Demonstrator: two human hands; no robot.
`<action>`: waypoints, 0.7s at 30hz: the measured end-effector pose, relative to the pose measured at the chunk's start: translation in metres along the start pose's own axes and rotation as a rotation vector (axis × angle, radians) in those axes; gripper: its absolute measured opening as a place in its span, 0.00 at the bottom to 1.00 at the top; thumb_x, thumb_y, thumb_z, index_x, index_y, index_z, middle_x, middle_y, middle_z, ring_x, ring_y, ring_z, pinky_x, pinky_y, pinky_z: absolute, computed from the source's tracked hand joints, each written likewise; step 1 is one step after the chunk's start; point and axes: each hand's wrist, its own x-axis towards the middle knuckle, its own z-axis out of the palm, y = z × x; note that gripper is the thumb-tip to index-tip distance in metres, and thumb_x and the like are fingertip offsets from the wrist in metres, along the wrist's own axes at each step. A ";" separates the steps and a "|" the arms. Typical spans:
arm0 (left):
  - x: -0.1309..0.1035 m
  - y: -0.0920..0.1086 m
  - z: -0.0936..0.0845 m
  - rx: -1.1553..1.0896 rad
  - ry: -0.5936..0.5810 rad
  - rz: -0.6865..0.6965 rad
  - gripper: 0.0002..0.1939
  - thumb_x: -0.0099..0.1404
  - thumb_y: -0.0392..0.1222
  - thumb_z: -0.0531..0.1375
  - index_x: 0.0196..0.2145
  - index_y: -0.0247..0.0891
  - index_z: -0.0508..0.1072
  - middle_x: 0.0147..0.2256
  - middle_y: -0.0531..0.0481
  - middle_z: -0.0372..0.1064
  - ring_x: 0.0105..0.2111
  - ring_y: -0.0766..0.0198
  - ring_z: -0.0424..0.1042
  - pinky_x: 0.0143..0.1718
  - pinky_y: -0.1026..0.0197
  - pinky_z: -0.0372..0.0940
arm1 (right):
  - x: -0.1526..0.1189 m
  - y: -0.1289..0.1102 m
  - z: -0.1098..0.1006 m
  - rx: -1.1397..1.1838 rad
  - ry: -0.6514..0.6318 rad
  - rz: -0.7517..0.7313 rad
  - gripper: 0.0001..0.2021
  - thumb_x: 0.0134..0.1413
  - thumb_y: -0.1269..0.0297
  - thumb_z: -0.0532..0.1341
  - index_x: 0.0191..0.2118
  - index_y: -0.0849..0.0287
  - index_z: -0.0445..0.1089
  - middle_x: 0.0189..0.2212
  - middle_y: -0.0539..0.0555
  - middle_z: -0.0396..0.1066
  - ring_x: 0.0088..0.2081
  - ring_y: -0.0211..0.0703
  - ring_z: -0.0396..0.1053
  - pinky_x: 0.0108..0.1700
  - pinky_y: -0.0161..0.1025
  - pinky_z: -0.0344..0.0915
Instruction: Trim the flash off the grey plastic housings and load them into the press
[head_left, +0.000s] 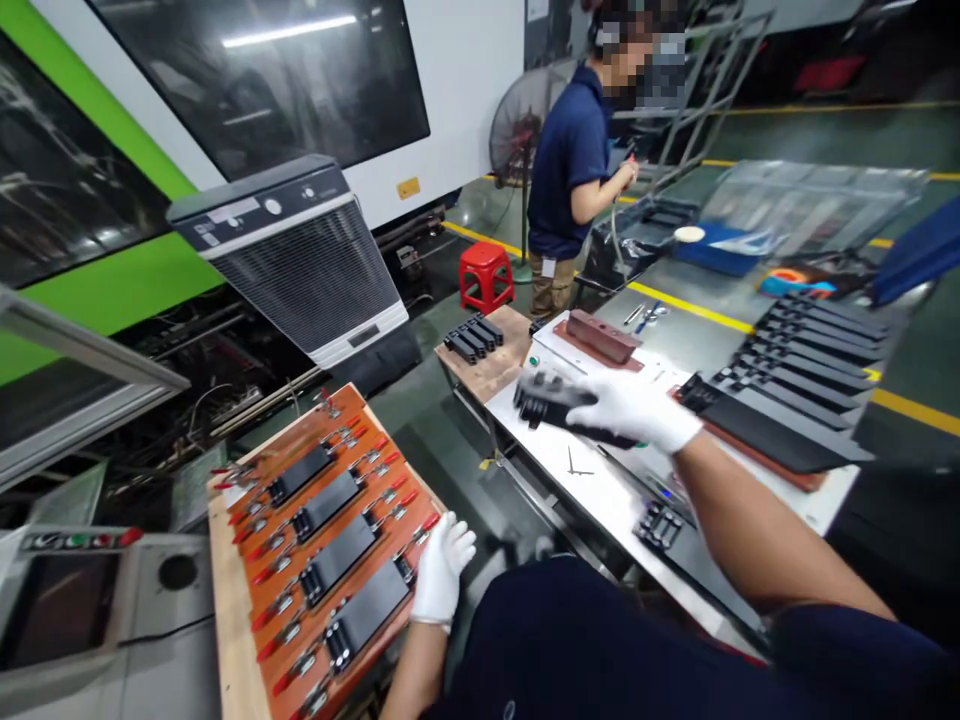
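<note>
My right hand (634,408), in a white glove, grips a long black plastic part (541,400) above the white worktable (559,455). Its ridged end points left, and my palm and fingers cover much of the rest. My left hand (444,568), also gloved in white, is at the right edge of an orange fixture board (409,470). Its fingers are slightly bent and apart, beside the red handle of a toggle clamp (429,523); whether they touch is unclear. Several flat black parts (367,605) lie in rows on the board between red-handled clamps.
Similar black parts (806,365) line the worktable's right side, one on a brown block (795,465). A brown fixture (604,336) stands at the back. More parts (474,338) sit on a wooden surface (495,365). Beyond are a red stool (486,277), a co-worker (566,170) and an air cooler (300,265).
</note>
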 end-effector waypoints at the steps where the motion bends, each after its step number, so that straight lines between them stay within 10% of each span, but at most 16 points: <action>1: 0.008 -0.002 0.015 0.023 -0.015 -0.036 0.21 0.76 0.52 0.51 0.58 0.39 0.68 0.56 0.37 0.72 0.44 0.59 0.78 0.47 0.58 0.72 | 0.010 0.025 -0.016 -0.047 0.070 0.085 0.18 0.57 0.52 0.65 0.48 0.57 0.77 0.42 0.58 0.78 0.41 0.49 0.74 0.41 0.38 0.64; 8: 0.029 -0.012 0.086 0.224 -0.098 0.090 0.27 0.67 0.50 0.64 0.59 0.33 0.71 0.47 0.37 0.74 0.36 0.61 0.77 0.35 0.62 0.71 | 0.094 0.124 -0.057 -0.071 0.220 0.399 0.24 0.64 0.51 0.57 0.45 0.71 0.76 0.44 0.71 0.75 0.46 0.52 0.73 0.41 0.42 0.58; 21: 0.076 0.024 0.112 0.267 -0.096 0.136 0.24 0.70 0.45 0.62 0.59 0.33 0.71 0.45 0.40 0.75 0.33 0.65 0.76 0.33 0.66 0.69 | 0.174 0.135 -0.031 -0.222 0.043 0.380 0.25 0.63 0.53 0.58 0.62 0.57 0.70 0.50 0.66 0.75 0.49 0.57 0.74 0.44 0.43 0.65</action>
